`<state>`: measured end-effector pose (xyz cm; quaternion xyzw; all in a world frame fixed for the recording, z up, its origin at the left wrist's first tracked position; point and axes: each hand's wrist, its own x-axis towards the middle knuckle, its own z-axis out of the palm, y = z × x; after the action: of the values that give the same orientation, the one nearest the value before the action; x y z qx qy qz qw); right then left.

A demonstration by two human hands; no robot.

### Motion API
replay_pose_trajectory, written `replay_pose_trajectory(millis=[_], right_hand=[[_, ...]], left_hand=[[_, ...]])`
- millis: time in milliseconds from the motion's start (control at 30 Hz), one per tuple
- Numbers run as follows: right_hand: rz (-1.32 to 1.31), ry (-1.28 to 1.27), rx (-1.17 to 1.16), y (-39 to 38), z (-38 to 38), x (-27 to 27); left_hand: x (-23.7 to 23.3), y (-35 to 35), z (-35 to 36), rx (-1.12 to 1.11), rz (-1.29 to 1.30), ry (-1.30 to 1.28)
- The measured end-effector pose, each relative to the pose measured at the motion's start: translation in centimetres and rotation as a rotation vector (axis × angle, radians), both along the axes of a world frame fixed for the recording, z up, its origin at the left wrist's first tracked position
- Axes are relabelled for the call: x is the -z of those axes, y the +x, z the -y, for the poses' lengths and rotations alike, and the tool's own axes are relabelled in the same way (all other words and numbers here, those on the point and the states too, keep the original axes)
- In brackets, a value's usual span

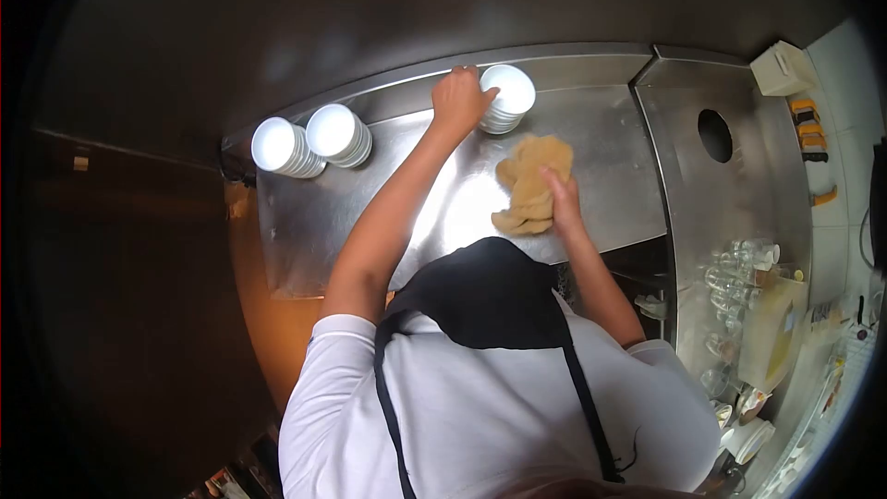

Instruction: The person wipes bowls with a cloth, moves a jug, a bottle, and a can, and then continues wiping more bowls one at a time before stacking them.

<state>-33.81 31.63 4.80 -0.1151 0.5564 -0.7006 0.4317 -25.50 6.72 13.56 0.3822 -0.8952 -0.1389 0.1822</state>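
Note:
At the back of the steel counter (397, 148), my left hand (459, 100) grips the left rim of a stack of white bowls (508, 92), its thumb over the top bowl's edge. My right hand (564, 199) holds a tan cloth (538, 176), bunched and hanging in front of that stack; the fingers are partly behind the cloth. Farther left, two more stacks of white bowls, one (277, 145) at the far left and one (335, 134) beside it, lean slightly against the back of the counter.
To the right, a second steel surface (698, 203) has a round dark hole (714, 135). Glasses (735, 282) and a pale tray (774, 333) stand at the lower right. A white box (783, 68) is in the back right corner, near yellow-and-black objects (810, 134) on the wall.

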Motion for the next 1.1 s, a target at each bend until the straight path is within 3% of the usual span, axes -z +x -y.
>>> replay_pose_trajectory(millis=[67, 167, 433, 667, 867, 1100], right_hand=[[-0.151, 0.007, -0.067, 1.0, -0.9, -0.7], [-0.371, 0.052, -0.111, 1.4, -2.6, 0.1], [0.024, 0.032, 0.1, -0.8, -5.2, 2.3], [0.212, -0.129, 0.17, -4.8, 0.5, 1.0], [0.193, -0.174, 0.177, -5.7, 5.4, -0.6], [0.21, -0.337, 0.259, -6.1, 3.9, -3.4]], left_hand=[[2.8, -2.0, 1.8, 0.032, 0.041, -0.083], [2.3, -3.5, 1.9, 0.072, 0.084, -0.131], [2.0, -2.3, 1.6, 0.156, -0.016, -0.124], [3.3, -3.0, 4.7, 0.159, 0.086, 0.035], [4.2, -2.0, 4.2, 0.125, 0.024, 0.012], [-1.1, 1.2, 1.8, -0.042, -0.221, 0.3]])
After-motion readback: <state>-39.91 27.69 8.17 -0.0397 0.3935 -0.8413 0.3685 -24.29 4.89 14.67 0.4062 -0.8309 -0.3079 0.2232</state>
